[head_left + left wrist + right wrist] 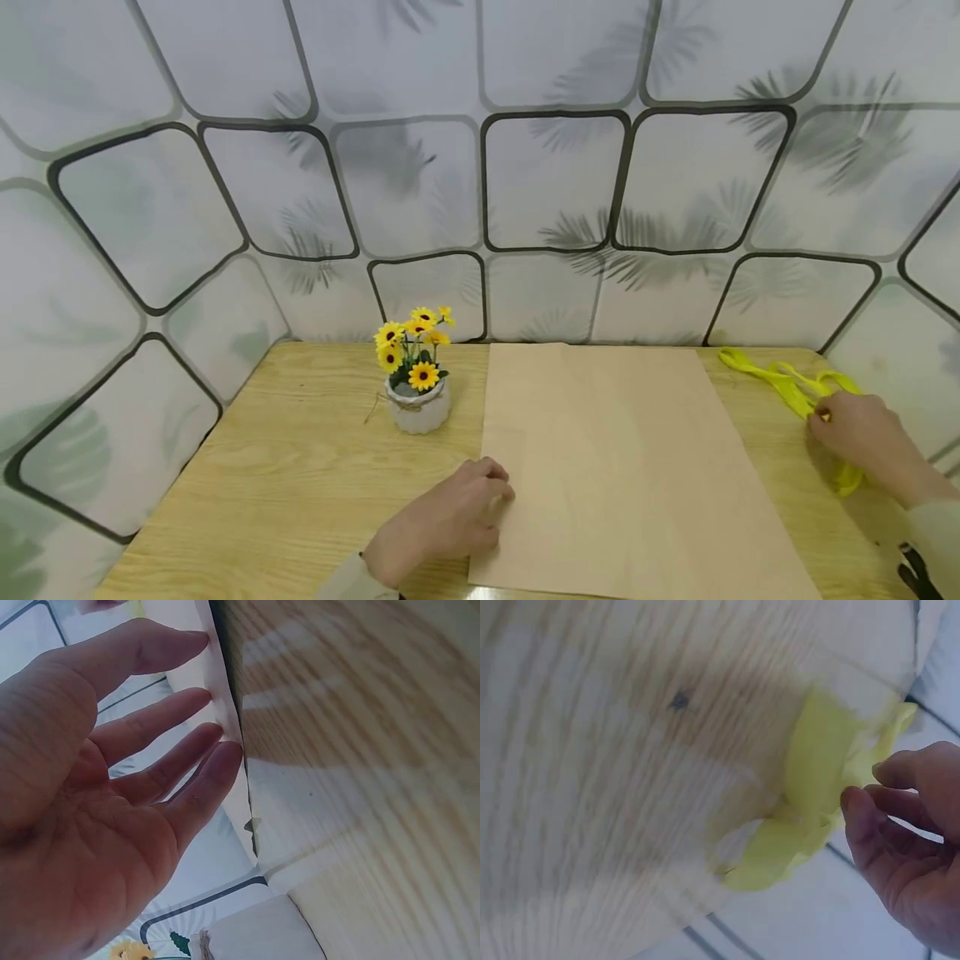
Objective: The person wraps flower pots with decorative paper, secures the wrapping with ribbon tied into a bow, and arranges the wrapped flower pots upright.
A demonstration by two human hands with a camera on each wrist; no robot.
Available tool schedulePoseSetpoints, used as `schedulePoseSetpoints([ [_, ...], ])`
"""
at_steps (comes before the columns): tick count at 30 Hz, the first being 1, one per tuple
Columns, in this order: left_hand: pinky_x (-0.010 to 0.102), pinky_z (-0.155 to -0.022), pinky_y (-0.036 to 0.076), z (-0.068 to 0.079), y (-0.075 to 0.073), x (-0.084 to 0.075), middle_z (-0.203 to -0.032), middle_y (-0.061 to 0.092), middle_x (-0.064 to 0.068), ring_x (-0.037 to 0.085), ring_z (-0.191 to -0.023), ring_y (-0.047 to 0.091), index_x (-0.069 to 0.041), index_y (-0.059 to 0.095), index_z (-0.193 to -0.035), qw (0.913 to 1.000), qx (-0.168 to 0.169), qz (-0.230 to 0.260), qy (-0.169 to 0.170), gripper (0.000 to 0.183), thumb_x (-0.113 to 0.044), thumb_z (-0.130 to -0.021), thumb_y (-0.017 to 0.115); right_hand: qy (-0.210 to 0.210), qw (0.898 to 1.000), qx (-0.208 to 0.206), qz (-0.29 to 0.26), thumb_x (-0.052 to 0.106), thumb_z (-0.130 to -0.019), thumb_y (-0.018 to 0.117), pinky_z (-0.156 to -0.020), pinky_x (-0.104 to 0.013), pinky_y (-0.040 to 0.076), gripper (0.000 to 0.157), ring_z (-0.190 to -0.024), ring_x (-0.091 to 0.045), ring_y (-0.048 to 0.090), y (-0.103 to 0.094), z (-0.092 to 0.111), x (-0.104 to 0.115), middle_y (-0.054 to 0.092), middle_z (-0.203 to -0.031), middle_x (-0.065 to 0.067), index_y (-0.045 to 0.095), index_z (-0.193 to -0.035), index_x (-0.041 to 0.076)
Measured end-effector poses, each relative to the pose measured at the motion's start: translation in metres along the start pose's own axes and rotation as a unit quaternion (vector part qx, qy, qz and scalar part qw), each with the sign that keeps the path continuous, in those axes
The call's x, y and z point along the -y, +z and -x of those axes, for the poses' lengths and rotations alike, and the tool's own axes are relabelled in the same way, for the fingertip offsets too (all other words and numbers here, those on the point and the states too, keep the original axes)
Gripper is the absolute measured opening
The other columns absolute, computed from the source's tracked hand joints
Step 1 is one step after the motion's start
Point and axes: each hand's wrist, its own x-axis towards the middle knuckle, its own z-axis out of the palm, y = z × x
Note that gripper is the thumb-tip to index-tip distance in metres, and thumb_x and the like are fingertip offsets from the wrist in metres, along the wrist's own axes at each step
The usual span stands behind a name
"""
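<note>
Right of the paper (600, 450), my right hand (870, 433) pinches the loose ribbon (787, 392); at the paper's left edge, my left hand (450, 517) rests, fingers apart. A sharp tug could knot the loops.

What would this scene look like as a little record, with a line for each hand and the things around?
Surface: wooden table
Sheet: large tan paper, lying flat
Left hand: left hand, fingertips at the paper's left edge
Right hand: right hand, fingertips at the yellow ribbon; how firm the hold is, I cannot tell
Ribbon: loosely bunched, right of the paper
Decoration: yellow flowers in a pale pot, left of the paper
Backdrop: rounded outlines and leaf shapes
</note>
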Motion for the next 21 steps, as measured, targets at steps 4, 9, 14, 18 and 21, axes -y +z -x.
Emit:
schedulePoseSetpoints([
  [4,0.03,-0.1,0.052,0.003,0.001,0.002,-0.136,0.058,-0.002,0.013,-0.12,0.055,-0.016,0.071,-0.124,0.9999,-0.008,0.012,0.005,0.036,-0.014,-0.089,0.076,-0.073,0.997,-0.023,0.011,0.006,-0.089,0.07,-0.049,-0.034,0.05,0.017,-0.059,-0.021,0.061,0.002,0.005,0.025,0.069,-0.076,-0.015,0.073,-0.093,-0.009],
  [9,0.033,-0.099,0.054,0.006,-0.001,0.007,-0.128,0.064,-0.001,0.015,-0.118,0.061,-0.013,0.07,-0.123,0.9964,-0.07,0.046,0.014,0.028,-0.02,-0.095,0.071,-0.224,0.971,-0.082,-0.011,0.0,-0.072,0.086,-0.048,-0.019,0.046,0.023,-0.061,-0.001,0.058,0.008,0.028,0.057,0.069,-0.082,-0.004,0.076,-0.091,0.003],
  [14,0.036,-0.084,0.058,0.016,-0.012,0.022,-0.118,0.07,0.004,0.019,-0.104,0.067,-0.01,0.07,-0.12,0.9767,-0.175,0.107,-0.061,0.028,-0.024,-0.097,0.071,-0.321,0.94,-0.077,-0.085,0.002,-0.068,0.091,-0.051,-0.011,0.046,0.029,-0.068,0.006,0.059,0.02,0.052,0.075,0.069,-0.086,-0.006,0.075,-0.092,0.007],
  [18,0.033,-0.077,0.057,0.025,-0.022,0.038,-0.11,0.071,0.008,0.019,-0.096,0.067,-0.006,0.07,-0.115,0.9311,-0.29,0.151,-0.162,0.028,-0.026,-0.096,0.072,-0.337,0.934,-0.043,-0.108,0.011,-0.074,0.09,-0.055,-0.012,0.049,0.028,-0.076,0.003,0.064,0.028,0.067,0.085,0.071,-0.094,-0.007,0.076,-0.098,0.01],
  [21,0.035,-0.081,0.056,0.03,-0.03,0.051,-0.111,0.066,0.012,0.024,-0.099,0.064,-0.003,0.064,-0.119,0.894,-0.353,0.172,-0.216,0.035,-0.028,-0.096,0.072,-0.318,0.945,-0.006,-0.08,0.025,-0.079,0.089,-0.061,-0.018,0.053,0.03,-0.084,-0.001,0.066,0.028,0.077,0.088,0.072,-0.101,-0.006,0.076,-0.104,0.014],
])
